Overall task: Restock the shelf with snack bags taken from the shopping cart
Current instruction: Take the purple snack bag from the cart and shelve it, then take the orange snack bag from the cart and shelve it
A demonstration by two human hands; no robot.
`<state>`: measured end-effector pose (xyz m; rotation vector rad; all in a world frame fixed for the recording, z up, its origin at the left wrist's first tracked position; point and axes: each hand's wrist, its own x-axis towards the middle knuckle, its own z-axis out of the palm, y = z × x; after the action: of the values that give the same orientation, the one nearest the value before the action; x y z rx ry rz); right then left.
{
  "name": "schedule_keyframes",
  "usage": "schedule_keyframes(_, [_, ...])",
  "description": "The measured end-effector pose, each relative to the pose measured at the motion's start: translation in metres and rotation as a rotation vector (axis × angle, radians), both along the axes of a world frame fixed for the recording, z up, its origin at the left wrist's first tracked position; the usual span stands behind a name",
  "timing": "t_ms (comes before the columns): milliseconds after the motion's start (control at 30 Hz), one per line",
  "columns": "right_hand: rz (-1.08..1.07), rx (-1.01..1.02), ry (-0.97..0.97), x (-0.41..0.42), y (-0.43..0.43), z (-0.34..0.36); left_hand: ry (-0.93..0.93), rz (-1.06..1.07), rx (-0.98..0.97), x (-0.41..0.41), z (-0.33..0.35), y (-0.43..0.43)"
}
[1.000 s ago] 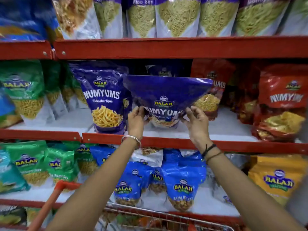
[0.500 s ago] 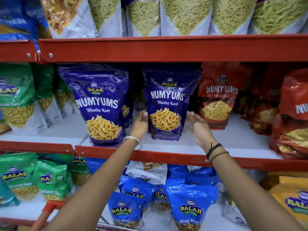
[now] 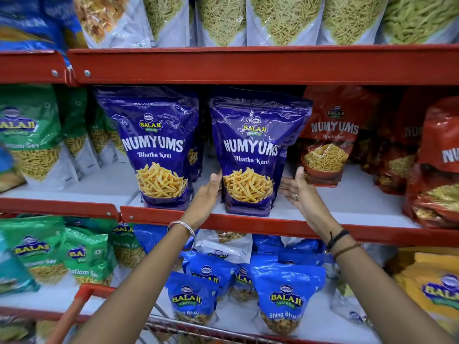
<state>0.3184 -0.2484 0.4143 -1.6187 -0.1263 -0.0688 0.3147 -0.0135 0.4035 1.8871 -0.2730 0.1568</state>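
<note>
You've got 2 purple bags point(image 3: 253, 155) reading "BALAJI WAFERS NUMYUMS Bhatha Kani"; red bag point(image 3: 332, 135): "NUMYUMS"; blue bags point(image 3: 285, 304) below: "BALAJI WAFERS Shing Bhu.."; green bags point(image 3: 87, 259): "Ratlami Sev".

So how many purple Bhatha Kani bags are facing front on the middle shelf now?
2: one purple bag on the left, another purple bag between the left hand and right hand. More partly hidden behind them.

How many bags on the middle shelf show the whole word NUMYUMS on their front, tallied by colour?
Purple Bhatha Kani bags: 2 (the second is the one between the hands)
Red NUMYUMS bag: 1
Total: 3
The red bags further right show only part of the word, so they are not counted.
</note>
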Motion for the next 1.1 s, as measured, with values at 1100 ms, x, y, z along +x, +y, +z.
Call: schedule_keyframes(1100, [-0.374, -0.335, 0.623, -0.323, -0.125, -0.349, 0.729, -0.310, 0.272, -0.200, -0.340, -0.153])
